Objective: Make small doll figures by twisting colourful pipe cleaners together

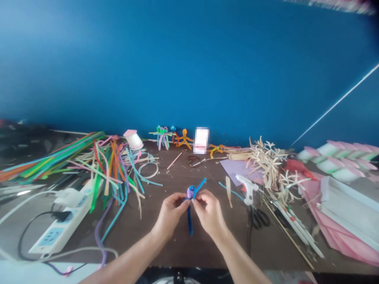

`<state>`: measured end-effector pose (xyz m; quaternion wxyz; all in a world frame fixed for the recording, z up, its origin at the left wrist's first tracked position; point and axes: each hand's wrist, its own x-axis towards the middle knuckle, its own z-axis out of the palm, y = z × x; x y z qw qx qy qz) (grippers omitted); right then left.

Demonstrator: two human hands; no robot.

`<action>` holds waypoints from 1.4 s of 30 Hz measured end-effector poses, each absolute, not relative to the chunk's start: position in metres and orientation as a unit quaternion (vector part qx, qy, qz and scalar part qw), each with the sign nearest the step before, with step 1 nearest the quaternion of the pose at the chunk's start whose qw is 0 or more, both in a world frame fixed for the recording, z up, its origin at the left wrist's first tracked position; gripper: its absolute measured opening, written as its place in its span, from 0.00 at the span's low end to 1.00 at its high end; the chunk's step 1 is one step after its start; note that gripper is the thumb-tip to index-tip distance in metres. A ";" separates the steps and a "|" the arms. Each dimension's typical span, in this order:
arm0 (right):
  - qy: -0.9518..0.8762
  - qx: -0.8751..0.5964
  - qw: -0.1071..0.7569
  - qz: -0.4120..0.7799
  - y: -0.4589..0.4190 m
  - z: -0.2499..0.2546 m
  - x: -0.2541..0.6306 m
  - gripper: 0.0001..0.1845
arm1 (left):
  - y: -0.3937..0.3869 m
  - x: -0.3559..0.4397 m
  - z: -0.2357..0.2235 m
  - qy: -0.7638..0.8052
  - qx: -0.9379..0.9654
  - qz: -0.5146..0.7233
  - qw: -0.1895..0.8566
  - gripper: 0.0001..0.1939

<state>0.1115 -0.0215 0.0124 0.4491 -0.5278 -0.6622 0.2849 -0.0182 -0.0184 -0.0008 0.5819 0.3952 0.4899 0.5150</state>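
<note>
Both hands meet at lower centre of the frame: the left hand [170, 215] and right hand [209, 213] pinch a blue pipe cleaner [189, 220] wound around a small purple coil [190, 192]. Left of them on the desk [177, 252], a heap of loose colored pipe cleaners [109, 173] spreads beside a white power strip [59, 232]. To the right lie a white glue gun [247, 188], black scissors [259, 218] and pale leaf shapes [268, 161]. Small pipe-cleaner figures [162, 136] stand along the far edge, against a blue wall [189, 59].
</note>
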 end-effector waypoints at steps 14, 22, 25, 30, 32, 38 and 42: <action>-0.530 -0.524 0.417 0.520 -0.019 0.016 0.112 0.14 | -0.011 -0.029 -0.003 0.466 0.516 0.469 0.544 0.05; -0.599 -0.552 0.392 0.428 -0.020 0.022 0.114 0.14 | -0.009 -0.033 -0.004 0.491 0.639 0.410 0.427 0.06; -0.604 -0.550 0.390 0.424 -0.019 0.018 0.114 0.16 | -0.009 -0.031 -0.002 0.490 0.593 0.419 0.483 0.07; -0.637 -0.544 0.413 0.358 -0.021 0.018 0.114 0.08 | -0.010 -0.025 -0.002 0.482 0.377 0.427 0.666 0.11; -0.671 -0.538 0.432 0.272 -0.024 0.020 0.114 0.05 | -0.011 -0.024 -0.003 0.477 0.333 0.434 0.688 0.12; -0.782 -0.495 0.364 0.106 -0.026 0.024 0.117 0.11 | -0.012 -0.023 0.002 0.461 0.291 0.443 0.712 0.12; -0.788 -0.494 0.357 0.084 -0.023 0.024 0.121 0.09 | -0.013 -0.025 0.014 0.447 0.269 0.421 0.742 0.13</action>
